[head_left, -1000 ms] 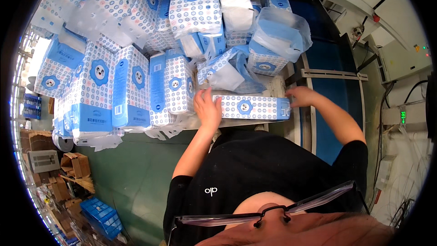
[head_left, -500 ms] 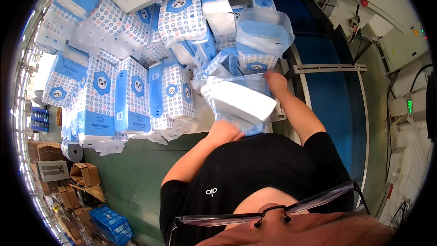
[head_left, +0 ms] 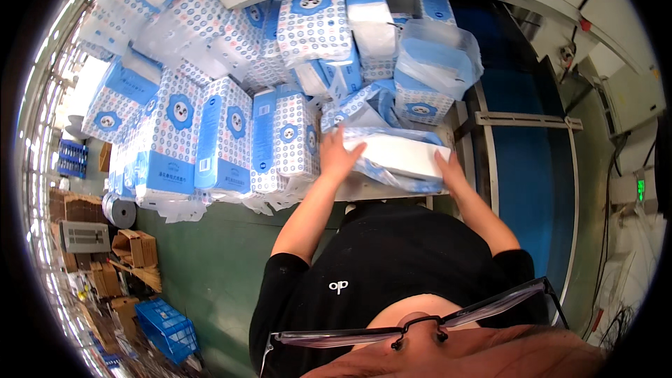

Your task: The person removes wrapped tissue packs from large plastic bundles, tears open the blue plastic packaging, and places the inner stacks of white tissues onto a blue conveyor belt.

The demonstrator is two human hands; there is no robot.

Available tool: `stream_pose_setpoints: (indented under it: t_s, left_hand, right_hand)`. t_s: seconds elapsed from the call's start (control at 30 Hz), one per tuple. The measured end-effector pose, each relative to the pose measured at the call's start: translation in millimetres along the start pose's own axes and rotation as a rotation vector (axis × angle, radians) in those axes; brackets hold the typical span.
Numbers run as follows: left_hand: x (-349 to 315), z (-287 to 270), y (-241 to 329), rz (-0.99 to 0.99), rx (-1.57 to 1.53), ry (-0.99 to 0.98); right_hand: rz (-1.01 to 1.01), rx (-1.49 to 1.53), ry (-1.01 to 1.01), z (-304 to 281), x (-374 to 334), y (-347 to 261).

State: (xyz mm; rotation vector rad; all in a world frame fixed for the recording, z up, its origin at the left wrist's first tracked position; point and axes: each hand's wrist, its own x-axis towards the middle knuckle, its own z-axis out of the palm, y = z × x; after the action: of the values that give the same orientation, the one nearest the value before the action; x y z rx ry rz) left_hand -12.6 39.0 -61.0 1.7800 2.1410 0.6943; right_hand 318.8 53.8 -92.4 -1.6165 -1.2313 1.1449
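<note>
L hand (head_left: 341,155), thumb splayed, grips pack (head_left: 404,155); R hand (head_left: 452,171) grips opp. end

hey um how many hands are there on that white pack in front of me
2: the left hand is at the left end of the white pack, the right hand at its right end. No other hand shows.

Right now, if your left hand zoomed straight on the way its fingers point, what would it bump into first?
Probably the crumpled blue-and-white plastic wrapper, just ahead of the left hand. Depth is hard to judge, so they might already be touching.
</note>
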Motion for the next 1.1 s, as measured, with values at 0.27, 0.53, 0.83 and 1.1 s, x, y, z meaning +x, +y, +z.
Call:
stream_pose_setpoints:
  t_s: [0.27, 0.53, 0.83, 1.1]
  left_hand:
    - [-40, 30, -53, -0.326, -0.737, -0.115]
    - [-48, 38, -81, -0.318, -0.056, -0.122]
    - [-54, 29, -98, -0.438, -0.833, -0.419]
    - [-17, 7, -46, -0.275, -0.356, -0.631]
  right_hand:
    - [0.099, 0.060, -0.084, -42, -10, -6]
    - [0.403, 0.451, -0.041, -39, -6, -48]
    - [-0.297, -0.326, -0.283, -26, 44, 9]
    - [0.528, 0.037, -0.218, 28, 105, 19]
